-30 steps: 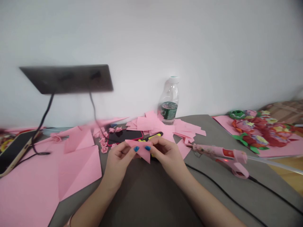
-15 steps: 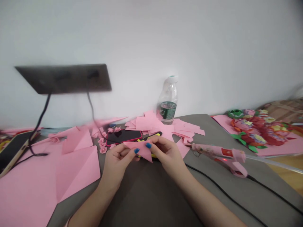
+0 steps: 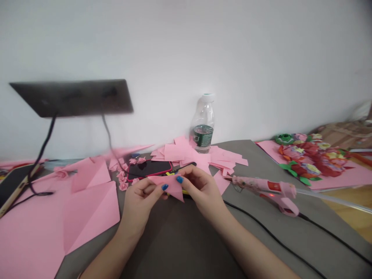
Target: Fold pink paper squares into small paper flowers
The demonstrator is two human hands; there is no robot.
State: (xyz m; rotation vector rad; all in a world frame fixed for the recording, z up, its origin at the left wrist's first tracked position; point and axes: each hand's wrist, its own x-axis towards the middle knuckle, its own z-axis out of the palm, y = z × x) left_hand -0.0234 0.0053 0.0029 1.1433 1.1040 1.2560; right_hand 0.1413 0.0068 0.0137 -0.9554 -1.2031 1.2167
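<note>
Between my two hands is a small folded piece of pink paper [image 3: 175, 188], one pointed corner hanging down. My left hand [image 3: 143, 198] pinches its left side, the blue-nailed thumb lying in front. At the upper right edge, my right hand [image 3: 201, 188] grips the paper between thumb and fingers. Just behind the hands lies a black and yellow tool [image 3: 190, 167], mostly hidden, so its kind does not show. A phone [image 3: 149, 167] in a red-pink case rests behind my left hand, with small pink paper flowers [image 3: 122, 181] beside it.
A pink glue gun [image 3: 270, 190] with its red light on lies to the right, its cord [image 3: 261, 228] trailing forward. A water bottle [image 3: 203, 128] stands among pink paper pieces [image 3: 223, 155]. Large pink sheets [image 3: 31, 228] cover the left; colourful paper flowers [image 3: 314, 155] sit far right.
The whole view has shifted slightly, so everything appears a little further left. Both hands keep their hold on the pink paper, with hardly any change in its shape.
</note>
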